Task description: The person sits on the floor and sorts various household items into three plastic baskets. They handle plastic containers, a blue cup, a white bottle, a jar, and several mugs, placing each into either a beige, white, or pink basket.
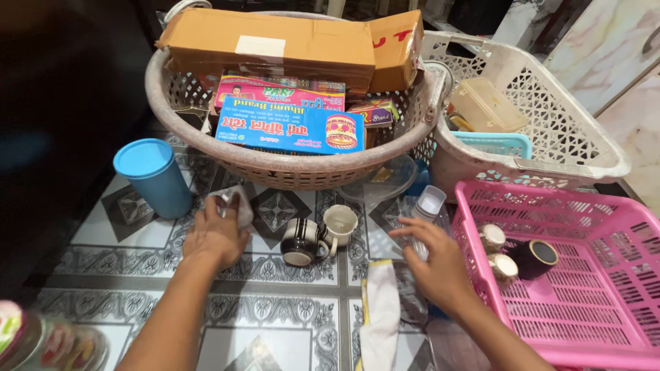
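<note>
On a patterned tiled floor (137,261), the left hand (214,237) is closing on a crumpled grey cloth (237,205) while the right hand (436,264), fingers loosely spread, is touching a clear plastic bottle (427,206) beside a pink lattice plastic basket (584,302).

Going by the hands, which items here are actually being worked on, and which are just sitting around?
In hand or reached for:
left hand on a crumpled clear wrapper
right hand over a clear bottle

Lying about:
dark striped mug and cream mug
blue tumbler
round basket of boxes
pink crate
white cloth
</note>
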